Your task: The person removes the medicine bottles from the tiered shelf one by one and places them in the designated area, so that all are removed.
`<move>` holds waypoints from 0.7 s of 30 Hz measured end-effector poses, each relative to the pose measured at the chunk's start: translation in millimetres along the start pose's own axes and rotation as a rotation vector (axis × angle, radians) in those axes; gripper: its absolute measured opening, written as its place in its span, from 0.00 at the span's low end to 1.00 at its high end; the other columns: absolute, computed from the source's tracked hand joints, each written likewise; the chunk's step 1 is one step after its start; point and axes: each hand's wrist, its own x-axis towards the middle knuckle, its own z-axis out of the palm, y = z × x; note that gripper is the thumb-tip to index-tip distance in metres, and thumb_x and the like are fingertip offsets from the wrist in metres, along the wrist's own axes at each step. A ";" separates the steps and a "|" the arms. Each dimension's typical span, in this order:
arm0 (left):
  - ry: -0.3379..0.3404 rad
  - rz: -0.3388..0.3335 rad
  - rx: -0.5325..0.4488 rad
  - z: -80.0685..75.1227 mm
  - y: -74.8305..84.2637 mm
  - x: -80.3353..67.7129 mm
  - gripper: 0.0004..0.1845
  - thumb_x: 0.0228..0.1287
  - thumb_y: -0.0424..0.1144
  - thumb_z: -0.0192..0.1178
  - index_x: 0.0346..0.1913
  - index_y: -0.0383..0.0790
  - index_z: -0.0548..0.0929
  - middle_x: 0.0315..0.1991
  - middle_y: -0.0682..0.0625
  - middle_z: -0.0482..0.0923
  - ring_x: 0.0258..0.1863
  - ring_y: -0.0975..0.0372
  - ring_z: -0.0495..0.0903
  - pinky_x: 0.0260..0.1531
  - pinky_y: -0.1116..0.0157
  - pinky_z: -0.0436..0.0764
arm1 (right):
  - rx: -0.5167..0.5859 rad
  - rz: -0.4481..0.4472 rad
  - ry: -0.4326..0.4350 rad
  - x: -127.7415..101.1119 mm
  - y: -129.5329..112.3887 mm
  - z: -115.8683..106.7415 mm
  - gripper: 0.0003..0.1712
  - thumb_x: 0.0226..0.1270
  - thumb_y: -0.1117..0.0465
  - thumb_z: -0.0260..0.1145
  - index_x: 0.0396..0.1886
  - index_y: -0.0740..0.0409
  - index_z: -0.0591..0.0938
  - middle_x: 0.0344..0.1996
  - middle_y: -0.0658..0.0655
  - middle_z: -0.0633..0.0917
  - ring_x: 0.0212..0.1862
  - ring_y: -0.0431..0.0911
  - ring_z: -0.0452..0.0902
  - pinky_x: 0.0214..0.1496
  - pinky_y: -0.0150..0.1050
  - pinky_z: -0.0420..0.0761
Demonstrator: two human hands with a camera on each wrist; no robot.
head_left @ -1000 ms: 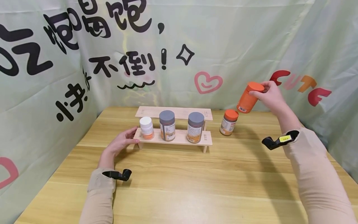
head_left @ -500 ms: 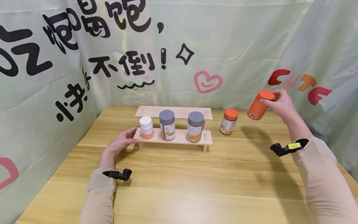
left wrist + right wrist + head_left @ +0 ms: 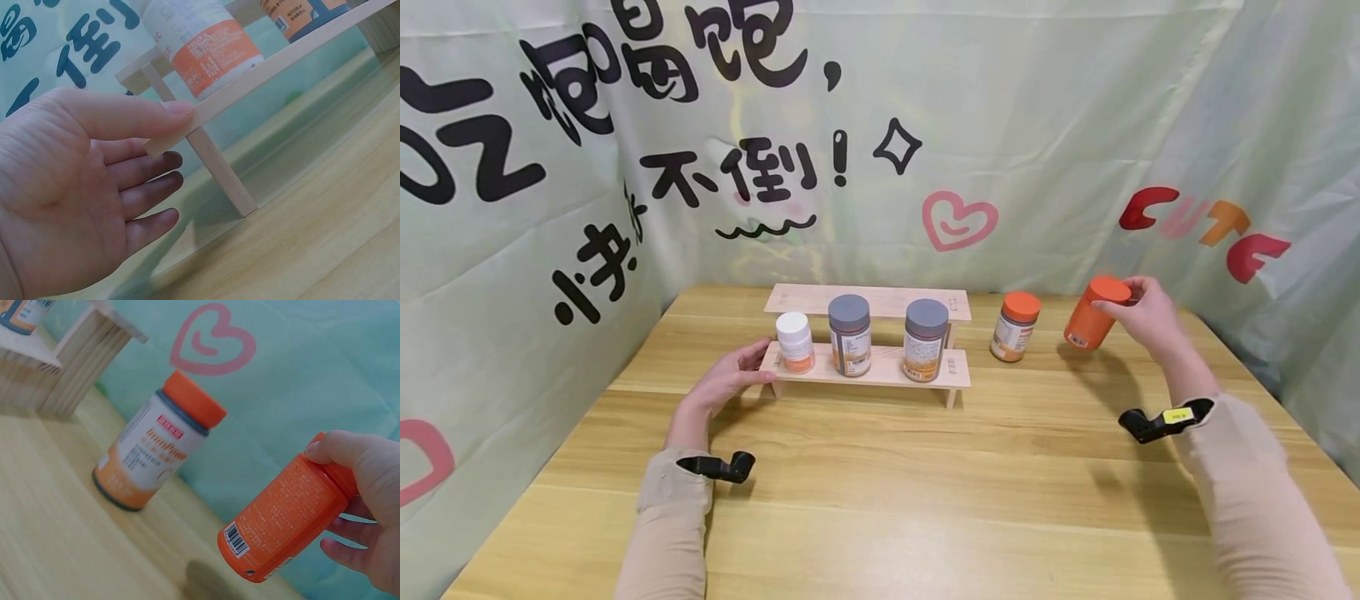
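My right hand (image 3: 1152, 315) grips an all-orange bottle (image 3: 284, 519) near its lid, thumb on one side and fingers on the other. The bottle leans slightly, low over the table, its shadow beside it. To its left stands a jar with an orange lid (image 3: 1015, 327). My left hand (image 3: 730, 379) holds the left end of a two-step wooden rack (image 3: 887, 374); in the left wrist view, the thumb lies on the lower step's edge with the fingers behind and below. That step carries a small white bottle (image 3: 794, 342) and two grey-lidded jars (image 3: 849, 336), all upright.
The rack's upper step (image 3: 880, 300) stands behind the jars. A printed cloth (image 3: 1045, 125) hangs behind and at both sides of the wooden table (image 3: 895, 500). Each wrist wears a black camera (image 3: 1161, 421).
My right hand has carried the orange bottle to the right and then down toward the table, away from the orange-lidded jar. My left hand and the rack stay put.
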 end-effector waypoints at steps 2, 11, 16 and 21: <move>-0.001 0.002 -0.002 -0.1 0.1 0.1 0.42 0.59 0.31 0.60 0.70 0.26 0.46 0.71 0.32 0.43 0.69 0.43 0.46 0.67 0.49 0.49 | 0.003 0.005 -0.003 -1.7 4.6 3.3 0.42 0.64 0.49 0.59 0.62 0.77 0.55 0.56 0.74 0.64 0.53 0.61 0.63 0.43 0.38 0.69; 0.000 0.007 0.002 -1.0 -2.7 2.9 0.43 0.59 0.33 0.61 0.70 0.26 0.47 0.71 0.33 0.44 0.69 0.43 0.47 0.67 0.49 0.49 | 0.017 0.025 -0.007 -9.5 17.6 14.3 0.40 0.65 0.51 0.59 0.62 0.77 0.56 0.57 0.75 0.64 0.55 0.62 0.62 0.46 0.40 0.69; -0.001 0.001 -0.002 0.0 -0.4 2.6 0.43 0.59 0.32 0.61 0.70 0.26 0.47 0.71 0.33 0.44 0.69 0.43 0.46 0.67 0.49 0.49 | 0.018 0.016 0.001 -11.4 18.6 18.2 0.39 0.65 0.52 0.60 0.61 0.77 0.57 0.57 0.75 0.65 0.54 0.62 0.63 0.47 0.42 0.69; 0.002 -0.007 -0.002 0.4 1.0 1.0 0.42 0.59 0.31 0.60 0.70 0.26 0.47 0.71 0.33 0.43 0.69 0.43 0.46 0.67 0.49 0.49 | 0.026 0.012 0.003 -10.2 16.9 21.6 0.39 0.64 0.52 0.60 0.61 0.77 0.57 0.57 0.76 0.65 0.56 0.64 0.62 0.52 0.52 0.68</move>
